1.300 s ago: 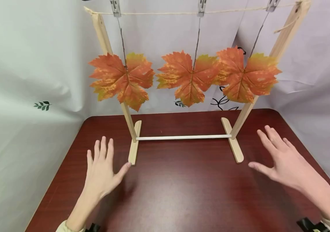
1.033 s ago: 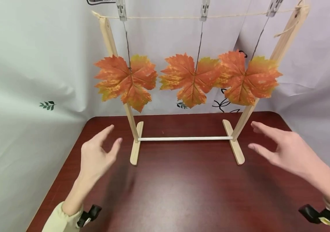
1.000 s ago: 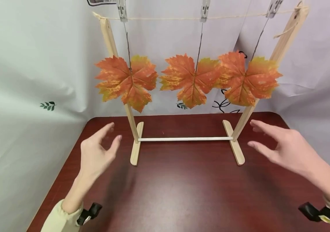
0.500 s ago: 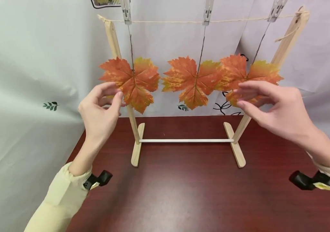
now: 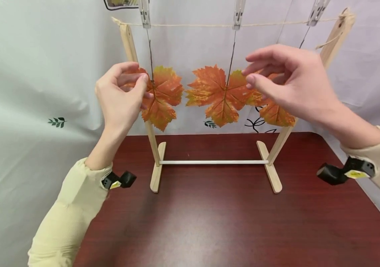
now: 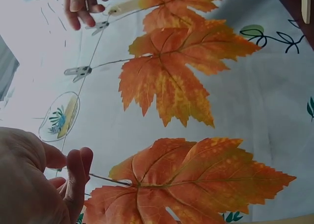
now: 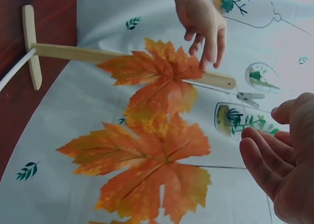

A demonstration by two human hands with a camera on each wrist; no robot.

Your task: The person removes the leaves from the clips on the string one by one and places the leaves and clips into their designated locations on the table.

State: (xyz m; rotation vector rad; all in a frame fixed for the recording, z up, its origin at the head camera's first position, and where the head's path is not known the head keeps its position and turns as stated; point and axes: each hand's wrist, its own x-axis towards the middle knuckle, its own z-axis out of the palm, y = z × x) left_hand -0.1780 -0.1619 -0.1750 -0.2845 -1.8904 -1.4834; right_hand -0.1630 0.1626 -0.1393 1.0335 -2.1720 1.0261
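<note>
- In the head view, our right hand (image 5: pixel 290 79) covers most of the right leaf (image 5: pixel 274 111) and the lower part of its stem.
- Our left hand (image 5: pixel 119 94) hides the left lobes of the left leaf (image 5: pixel 161 98).
- The three clips (image 5: pixel 144 13) on the string (image 5: pixel 190 25) are cut off by the top edge.
- We cannot tell whether our left fingertips (image 6: pixel 78 170) touch the stem.
</note>
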